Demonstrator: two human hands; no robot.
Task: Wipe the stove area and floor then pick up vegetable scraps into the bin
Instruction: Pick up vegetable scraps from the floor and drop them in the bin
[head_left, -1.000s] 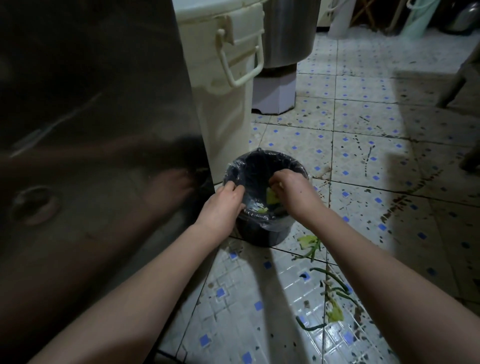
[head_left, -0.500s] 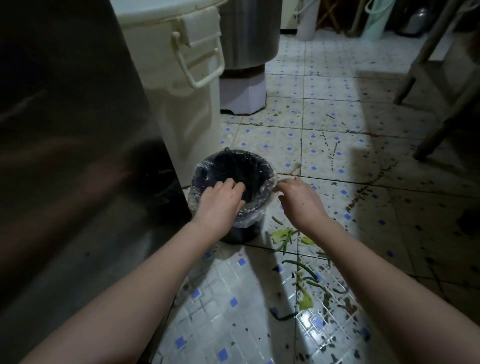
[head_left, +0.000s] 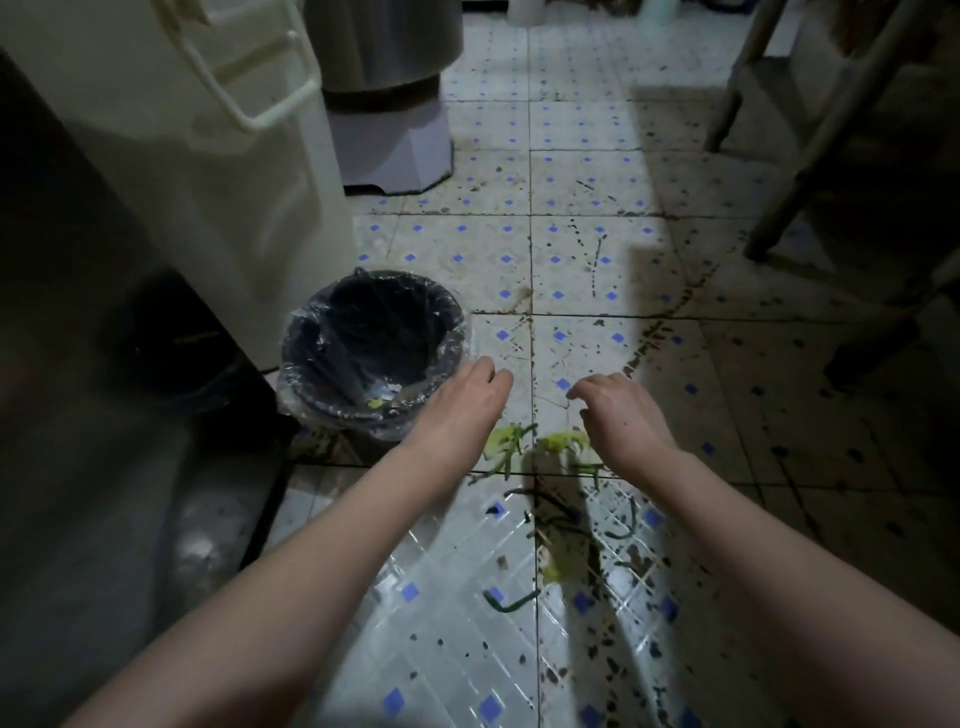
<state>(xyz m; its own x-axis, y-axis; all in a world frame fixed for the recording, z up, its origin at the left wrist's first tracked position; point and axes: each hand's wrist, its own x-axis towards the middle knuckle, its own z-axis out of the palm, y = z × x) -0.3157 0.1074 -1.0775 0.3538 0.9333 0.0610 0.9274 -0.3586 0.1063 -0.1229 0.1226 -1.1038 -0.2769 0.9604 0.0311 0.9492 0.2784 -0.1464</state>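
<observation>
Round plastic-lined bin (head_left: 384, 317) — limp, perhaps leafy scraps (head_left: 506, 441)

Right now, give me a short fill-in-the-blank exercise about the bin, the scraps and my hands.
The bin is lined with a clear plastic ____.
The left hand and right hand hold ____.
Most green scraps lie on the tiled ____.
Missing words: bag, nothing, floor.

Open tile floor (head_left: 587, 270) lies right of the bin (head_left: 363, 322); a cream container (head_left: 218, 171) crowds its left.
</observation>
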